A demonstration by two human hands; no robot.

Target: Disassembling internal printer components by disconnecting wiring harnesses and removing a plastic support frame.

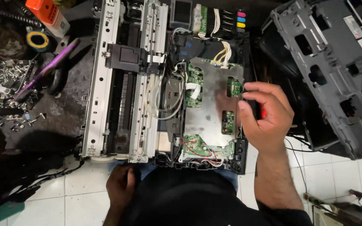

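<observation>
A: What is the right hand [267,119] doing?

B: Its fingers [252,100] are curling narrowly around a dark tool with a red part [261,112], which is sitting inside the grip. The fingertips are touching the right edge of the opened printer [164,83].

A: What is lying just beside those fingers?

B: A small green circuit board [234,87] is sitting right at the fingertips, on a bare metal plate [208,109]. Another green board [228,122] is lying just below the thumb.

A: And the left hand [120,186]?

B: It is resting at the printer's near edge, well apart from the right fingers. I cannot tell whether its fingers are holding anything.

A: Anything else around?

B: Past the right hand, away from the printer, a grey plastic cover [332,71] is lying. Far beyond the left fingers, loose screws [9,73], a roll of tape [37,40] and a purple-handled tool [47,69] are lying on a dark surface [63,113]. White floor tiles [80,192] are showing near the left hand.
</observation>
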